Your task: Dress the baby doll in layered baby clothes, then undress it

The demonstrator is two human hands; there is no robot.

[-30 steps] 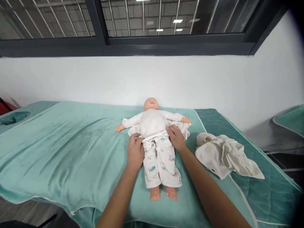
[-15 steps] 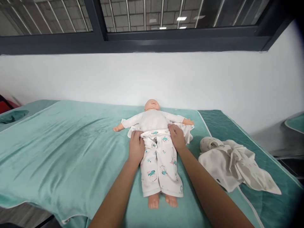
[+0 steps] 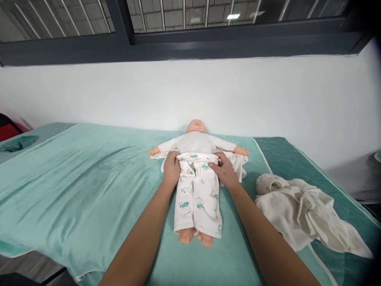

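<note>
A baby doll (image 3: 195, 126) lies on its back with its arms spread and its head toward the wall. White printed baby pants (image 3: 198, 194) cover its legs, and its bare feet stick out below the hems. My left hand (image 3: 172, 170) grips the waistband at the doll's hip on the left. On the other side, my right hand (image 3: 225, 169) pinches the waistband, thumb on the front. A white top (image 3: 195, 142) covers the doll's chest and arms. Loose white cloth (image 3: 239, 165) lies spread beneath its back and arms.
A green sheet (image 3: 89, 190) covers the bed under the doll. To the right lies a crumpled cream garment (image 3: 309, 212) on a darker green cover (image 3: 276, 153). Behind the bed rises a white wall (image 3: 149, 95) below a dark window frame (image 3: 190, 49). Something red (image 3: 10, 129) sits at the far left.
The waistband has moved higher up the doll's belly, with both hands on it. My right thumb now lies across the pants' front. The doll's feet have shifted left and up in view.
</note>
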